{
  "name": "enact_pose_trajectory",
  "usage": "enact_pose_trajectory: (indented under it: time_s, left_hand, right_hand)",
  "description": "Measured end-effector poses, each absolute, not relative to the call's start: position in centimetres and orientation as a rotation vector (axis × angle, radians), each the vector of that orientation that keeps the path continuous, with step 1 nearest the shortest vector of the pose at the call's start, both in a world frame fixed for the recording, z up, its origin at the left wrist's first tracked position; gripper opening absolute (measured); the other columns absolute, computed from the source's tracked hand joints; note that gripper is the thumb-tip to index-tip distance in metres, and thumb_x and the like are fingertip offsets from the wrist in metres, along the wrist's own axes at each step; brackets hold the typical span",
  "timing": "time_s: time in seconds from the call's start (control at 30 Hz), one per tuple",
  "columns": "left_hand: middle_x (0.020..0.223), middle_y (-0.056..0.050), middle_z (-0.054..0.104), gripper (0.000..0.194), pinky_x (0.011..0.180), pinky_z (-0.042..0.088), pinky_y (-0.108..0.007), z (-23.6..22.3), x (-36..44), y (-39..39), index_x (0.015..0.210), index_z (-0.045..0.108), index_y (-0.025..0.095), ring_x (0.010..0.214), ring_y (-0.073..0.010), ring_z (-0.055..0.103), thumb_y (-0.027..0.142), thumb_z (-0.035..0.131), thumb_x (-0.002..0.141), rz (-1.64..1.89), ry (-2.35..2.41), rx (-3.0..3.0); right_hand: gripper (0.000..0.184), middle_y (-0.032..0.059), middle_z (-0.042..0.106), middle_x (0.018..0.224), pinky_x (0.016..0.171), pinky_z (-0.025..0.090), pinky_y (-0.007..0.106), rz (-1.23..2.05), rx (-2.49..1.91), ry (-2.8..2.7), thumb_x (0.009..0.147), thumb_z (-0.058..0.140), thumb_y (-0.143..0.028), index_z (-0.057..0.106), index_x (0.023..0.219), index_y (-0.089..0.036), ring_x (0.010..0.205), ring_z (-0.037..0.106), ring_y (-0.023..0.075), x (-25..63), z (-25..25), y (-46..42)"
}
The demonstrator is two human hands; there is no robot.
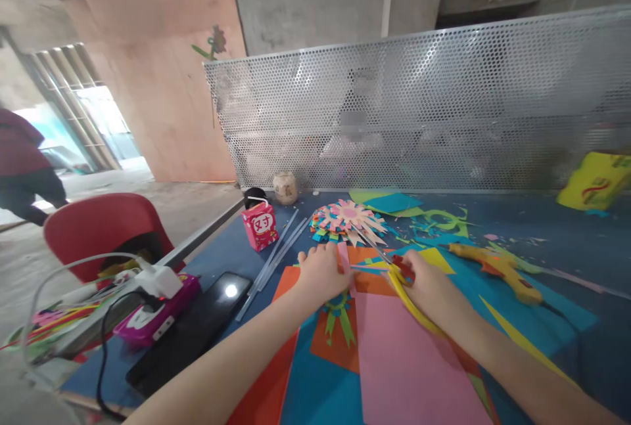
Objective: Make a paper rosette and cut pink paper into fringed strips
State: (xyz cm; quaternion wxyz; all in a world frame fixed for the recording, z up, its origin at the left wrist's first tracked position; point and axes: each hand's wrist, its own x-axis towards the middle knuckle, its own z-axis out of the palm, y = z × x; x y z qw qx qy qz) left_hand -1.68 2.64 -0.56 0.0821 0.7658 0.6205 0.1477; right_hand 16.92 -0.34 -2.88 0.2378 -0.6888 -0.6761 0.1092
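My left hand point(323, 272) pinches the top edge of a pink paper sheet point(404, 359), near a narrow pink strip point(344, 258). Gripping yellow-handled scissors point(397, 278), my right hand point(431, 287) points their blades up and left toward that strip. The pink sheet lies over orange point(266, 385) and blue paper point(315, 385) on the blue table. Just beyond the hands lies a layered paper flower point(348, 220) in pink and other colours.
A yellow glue gun point(497, 268) lies to the right. On the left are a red carton point(259, 224), glue sticks point(276, 254), a black phone point(197, 326) and a magenta device with a white plug point(158, 310). A perforated metal screen point(419, 116) backs the table. A red chair point(98, 228) stands left.
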Motion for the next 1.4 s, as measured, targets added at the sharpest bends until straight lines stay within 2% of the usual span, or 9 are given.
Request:
enact_pose_trajectory:
  time_s: [0.1,0.2,0.37,0.47,0.6,0.77,1.0,1.2,1.4]
  left_hand:
    - [0.102,-0.019,0.062,0.043,0.084,0.032,-0.049,-0.9,-1.1,3.6,0.098,0.055,0.014,0.105,-0.0389,0.051,0.044,0.059,0.068,0.427,1.917,2.234]
    - [0.099,-0.016,0.065,0.038,0.084,0.032,-0.047,-1.2,-0.9,4.4,0.098,0.054,0.016,0.104,-0.0354,0.052,0.03,0.064,0.064,0.413,1.955,2.158]
    - [0.085,-0.01,0.068,0.03,0.086,0.03,-0.05,-2.1,-1.3,5.2,0.098,0.054,0.018,0.101,-0.0324,0.055,0.02,0.057,0.068,0.512,1.955,2.003]
    - [0.081,-0.005,0.068,0.036,0.085,0.034,-0.046,-2.3,-1.9,5.6,0.1,0.054,0.02,0.096,-0.0284,0.058,0.017,0.06,0.065,0.626,1.849,1.91]
    - [0.08,-0.006,0.067,0.015,0.07,0.043,-0.03,-1.6,-2.9,5.8,0.08,0.06,0.016,0.079,-0.0196,0.061,0.025,0.062,0.069,0.869,1.563,1.798]
    - [0.063,-0.003,0.063,0.027,0.052,0.041,-0.022,-0.3,-3.1,4.3,0.073,0.056,0.015,0.055,-0.0114,0.057,0.042,0.058,0.073,1.079,1.216,1.597]
    - [0.055,-0.003,0.065,0.03,0.049,0.042,-0.021,-0.5,-1.6,1.7,0.07,0.056,0.015,0.05,-0.0117,0.06,0.043,0.067,0.068,1.103,0.927,1.322]
    - [0.059,-0.003,0.068,0.022,0.05,0.045,-0.021,-0.1,-1.4,0.4,0.072,0.06,0.014,0.053,-0.0116,0.062,0.035,0.065,0.073,1.01,0.881,1.325]
    - [0.067,-0.005,0.07,0.015,0.053,0.048,-0.019,0.3,-1.9,-0.5,0.074,0.058,0.014,0.064,-0.0142,0.068,0.028,0.063,0.076,0.928,0.808,1.276]
  right_hand:
    - [0.023,0.0028,0.063,0.068,0.049,0.033,0.025,0.298,-1.876,-1.878,0.078,0.049,-0.039,0.033,0.071,-0.025,0.064,0.062,0.0219,17.0,-3.1,-0.2]
    - [0.023,0.0041,0.062,0.067,0.049,0.032,0.025,0.277,-1.869,-1.883,0.078,0.05,-0.039,0.033,0.07,-0.025,0.065,0.061,0.0228,17.2,-3.4,0.0]
    - [0.024,0.0029,0.06,0.063,0.048,0.03,0.025,0.265,-1.857,-1.888,0.077,0.05,-0.04,0.034,0.069,-0.025,0.062,0.059,0.0225,17.6,-3.5,0.2]
    - [0.025,0.0033,0.06,0.064,0.048,0.03,0.025,0.269,-1.856,-1.877,0.077,0.05,-0.041,0.033,0.068,-0.025,0.062,0.059,0.0226,17.5,-3.2,0.0]
    - [0.025,0.0051,0.063,0.07,0.049,0.034,0.027,0.284,-1.841,-1.84,0.077,0.049,-0.044,0.034,0.072,-0.025,0.068,0.062,0.0251,17.3,-2.6,-0.2]
    - [0.02,0.0016,0.062,0.072,0.051,0.038,0.028,0.407,-1.788,-1.739,0.075,0.053,-0.039,0.037,0.077,-0.026,0.064,0.061,0.0232,16.8,-1.8,-1.4]
    - [0.019,-0.0038,0.057,0.067,0.048,0.042,0.025,0.883,-1.361,-1.543,0.072,0.059,-0.032,0.042,0.077,-0.026,0.056,0.055,0.0156,15.2,-2.3,-2.9]
    - [0.038,-0.0043,0.055,0.059,0.042,0.043,0.023,0.903,-1.336,-1.391,0.053,0.074,-0.041,0.045,0.069,-0.024,0.05,0.056,0.0145,14.9,-2.2,-2.5]
    - [0.038,-0.005,0.057,0.061,0.044,0.047,0.024,0.958,-1.333,-1.304,0.057,0.071,-0.031,0.043,0.082,-0.026,0.049,0.057,0.0145,15.1,-3.5,-2.2]
